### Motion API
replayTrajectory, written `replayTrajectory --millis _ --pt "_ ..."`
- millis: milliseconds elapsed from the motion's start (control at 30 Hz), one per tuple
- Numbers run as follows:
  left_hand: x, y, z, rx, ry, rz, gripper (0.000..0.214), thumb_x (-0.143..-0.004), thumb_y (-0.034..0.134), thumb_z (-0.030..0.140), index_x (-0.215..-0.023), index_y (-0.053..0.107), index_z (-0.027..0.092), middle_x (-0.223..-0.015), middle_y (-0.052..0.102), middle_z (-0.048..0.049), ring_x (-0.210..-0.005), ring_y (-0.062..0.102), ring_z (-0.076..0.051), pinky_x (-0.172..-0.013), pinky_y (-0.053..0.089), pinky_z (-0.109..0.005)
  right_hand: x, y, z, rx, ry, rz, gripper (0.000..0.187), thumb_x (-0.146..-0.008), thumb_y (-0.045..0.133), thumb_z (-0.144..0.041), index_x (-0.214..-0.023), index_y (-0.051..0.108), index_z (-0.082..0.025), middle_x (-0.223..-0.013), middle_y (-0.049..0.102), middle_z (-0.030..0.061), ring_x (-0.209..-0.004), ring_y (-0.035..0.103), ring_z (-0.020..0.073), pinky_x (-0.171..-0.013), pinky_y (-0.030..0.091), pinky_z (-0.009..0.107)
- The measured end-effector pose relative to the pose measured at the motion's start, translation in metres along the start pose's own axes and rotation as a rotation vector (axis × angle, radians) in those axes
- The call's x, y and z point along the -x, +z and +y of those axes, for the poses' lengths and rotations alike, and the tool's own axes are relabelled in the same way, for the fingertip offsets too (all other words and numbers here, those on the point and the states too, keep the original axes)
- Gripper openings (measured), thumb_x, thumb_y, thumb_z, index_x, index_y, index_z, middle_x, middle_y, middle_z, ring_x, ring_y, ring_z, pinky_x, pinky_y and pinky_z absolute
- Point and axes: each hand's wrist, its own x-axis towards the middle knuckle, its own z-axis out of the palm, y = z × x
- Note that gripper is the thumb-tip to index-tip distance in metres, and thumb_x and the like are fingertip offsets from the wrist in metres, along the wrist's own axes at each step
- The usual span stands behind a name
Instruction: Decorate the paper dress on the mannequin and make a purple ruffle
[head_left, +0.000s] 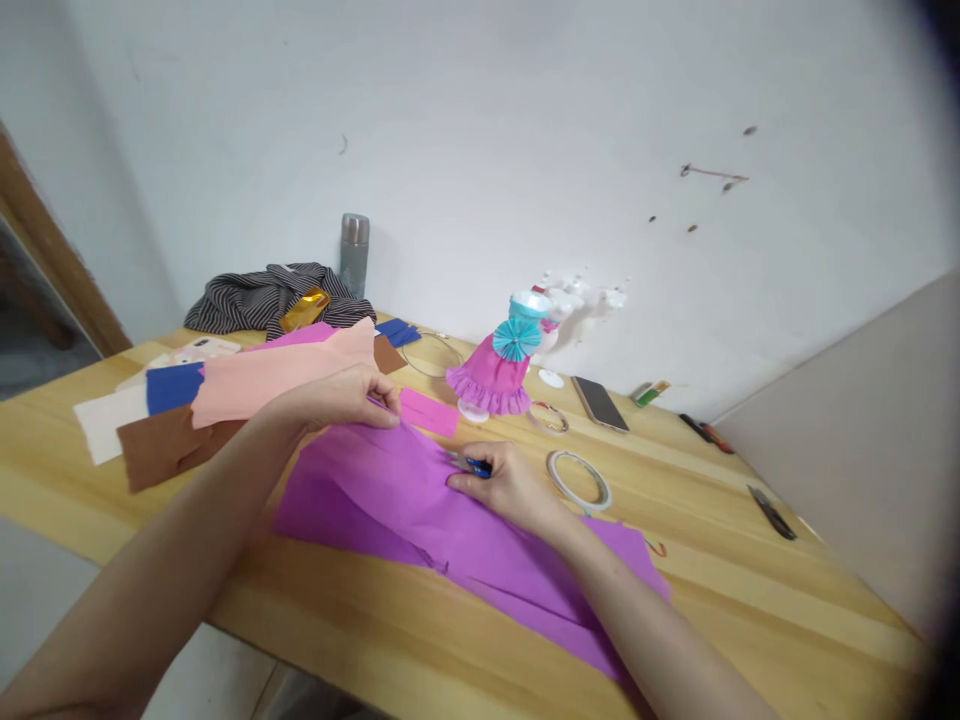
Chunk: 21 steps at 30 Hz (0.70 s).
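Observation:
A large sheet of purple crepe paper (420,500) lies creased across the front of the table. My left hand (349,397) pinches its far edge between thumb and fingers, lifting it a little. My right hand (502,485) is closed around small scissors with blue handles (477,466). Their blades point left, at the purple sheet's edge, partly hidden by the paper. Just beyond my hands lies a small pink paper piece (429,411). Behind it stands a small dress form in a pink ruffled paper skirt (499,370) with a turquoise pleated rosette (517,340).
Peach, brown, blue and white paper sheets (281,378) overlap on the left. Behind them are a striped cloth (262,298) and a grey flask (355,255). To the right lie a roll of tape (579,480), a phone (600,402) and a dark-handled cutter (771,512). A wall borders the table's back.

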Motion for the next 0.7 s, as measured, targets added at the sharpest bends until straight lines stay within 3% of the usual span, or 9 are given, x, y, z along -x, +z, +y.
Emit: replayTrajectory --millis 133,367,500,700 --pt "0.004 -0.012 -0.018 0.130 -0.032 -0.014 0.009 -0.066 0.071 0.024 -0.069 0.068 0.016 -0.068 0.063 0.0018 -0.065 0.054 -0.011 -0.060 0.040 -0.021 -0.002 -0.008 0.001 -0.017 0.018 0.010 0.028 -0.076 0.063 -0.030 -0.058 0.047 -0.017 -0.057 0.035 -0.0053 -0.054 0.032 0.0083 -0.053 0.026 0.023" --pt "-0.001 -0.012 -0.036 0.497 -0.103 0.107 0.019 -0.065 0.078 0.030 -0.071 0.066 0.015 -0.065 0.062 0.0000 -0.056 0.055 -0.010 -0.052 0.042 -0.020 -0.005 -0.015 0.000 0.080 -0.070 0.081 0.029 -0.077 0.062 -0.031 -0.055 0.047 -0.017 -0.060 0.044 -0.0016 -0.058 0.042 0.0117 -0.056 0.031 0.025" --pt "-0.004 -0.007 -0.035 0.567 -0.108 0.164 0.026 -0.064 0.080 0.033 -0.073 0.065 0.014 -0.067 0.062 0.0002 -0.056 0.056 -0.010 -0.052 0.043 -0.020 -0.006 -0.016 0.000 0.067 -0.031 0.068 0.026 -0.078 0.057 -0.032 -0.057 0.049 -0.017 -0.061 0.045 -0.0011 -0.059 0.042 0.0116 -0.056 0.030 0.025" --pt "-0.007 -0.004 -0.040 0.606 -0.061 0.188 0.027 -0.066 0.078 0.034 -0.071 0.060 0.014 -0.064 0.056 0.0023 -0.053 0.050 -0.008 -0.050 0.039 -0.018 -0.006 -0.017 0.004 -0.017 -0.001 0.054 0.034 -0.077 0.053 -0.038 -0.054 0.037 -0.019 -0.057 0.028 -0.0044 -0.055 0.028 0.0092 -0.053 0.023 0.025"
